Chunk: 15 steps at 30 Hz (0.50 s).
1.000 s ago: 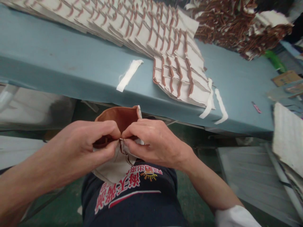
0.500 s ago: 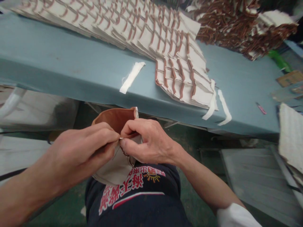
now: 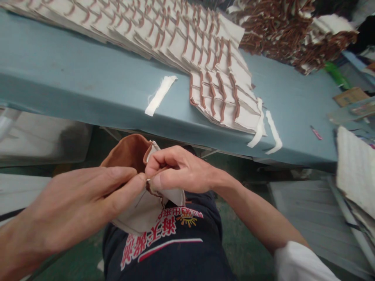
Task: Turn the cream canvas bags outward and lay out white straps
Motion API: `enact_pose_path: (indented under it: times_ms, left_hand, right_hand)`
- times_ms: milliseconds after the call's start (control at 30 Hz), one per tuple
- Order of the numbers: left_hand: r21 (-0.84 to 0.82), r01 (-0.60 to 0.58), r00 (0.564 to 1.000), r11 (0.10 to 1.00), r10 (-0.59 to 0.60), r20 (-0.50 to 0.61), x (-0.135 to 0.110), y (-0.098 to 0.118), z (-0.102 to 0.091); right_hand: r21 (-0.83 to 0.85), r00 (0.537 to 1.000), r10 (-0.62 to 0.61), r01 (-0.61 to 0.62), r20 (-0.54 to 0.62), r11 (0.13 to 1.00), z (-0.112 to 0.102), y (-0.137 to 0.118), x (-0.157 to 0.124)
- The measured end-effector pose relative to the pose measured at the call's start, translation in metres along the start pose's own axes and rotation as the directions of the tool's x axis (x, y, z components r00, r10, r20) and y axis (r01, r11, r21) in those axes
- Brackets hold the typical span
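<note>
Both my hands meet in front of my chest on one brown-and-white fabric piece point(image 3: 129, 153), brown outside and off-white lining below. My left hand point(image 3: 82, 207) pinches its edge between thumb and forefinger. My right hand point(image 3: 178, 169) is closed on the same edge, fingers curled over a folded white flap. The lower lining hangs against my dark printed shirt point(image 3: 164, 249). The pinch point itself is partly hidden by my fingers.
A blue worktable point(image 3: 88, 89) runs across in front of me. On it lie overlapping rows of white pieces with brown trim point(image 3: 216, 82), loose white strips point(image 3: 160, 95), and a heap of brown-trimmed pieces point(image 3: 293, 35) at the back right. White sheets point(image 3: 354, 168) stack at right.
The fabric piece has turned between my hands: a white flap now folds over at the top. My right hand has rotated and its wrist has lifted. My left hand has flattened slightly.
</note>
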<state>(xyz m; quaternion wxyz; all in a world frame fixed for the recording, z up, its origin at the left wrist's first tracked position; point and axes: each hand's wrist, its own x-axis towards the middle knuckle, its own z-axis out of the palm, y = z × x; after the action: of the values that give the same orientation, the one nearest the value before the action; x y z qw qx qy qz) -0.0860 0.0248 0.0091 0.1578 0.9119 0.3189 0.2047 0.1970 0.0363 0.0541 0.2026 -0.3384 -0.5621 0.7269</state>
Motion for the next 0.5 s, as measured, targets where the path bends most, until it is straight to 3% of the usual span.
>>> enact_pose_path:
  times_ms: [67, 133, 400, 500]
  left_hand:
    - [0.100, -0.184, 0.979, 0.978, 0.192, -0.069, 0.004, 0.002, -0.003]
    - [0.186, -0.285, 0.944, 0.940, 0.309, -0.112, 0.006, 0.004, -0.006]
    - [0.335, -0.379, 0.913, 0.863, 0.407, -0.014, 0.015, 0.019, -0.012]
    - [0.330, -0.364, 0.928, 0.871, 0.369, 0.050, 0.023, 0.027, -0.017]
  right_hand:
    - [0.069, 0.999, 0.043, -0.044, 0.017, 0.997, -0.003, 0.001, 0.002]
    - [0.120, 0.998, 0.060, -0.061, 0.010, 0.991, -0.004, 0.003, 0.003]
    - [0.098, 0.993, 0.120, -0.118, -0.016, 0.988, -0.007, 0.014, 0.003]
    - [0.118, 0.988, 0.151, -0.149, -0.011, 0.982, -0.005, 0.016, 0.002]
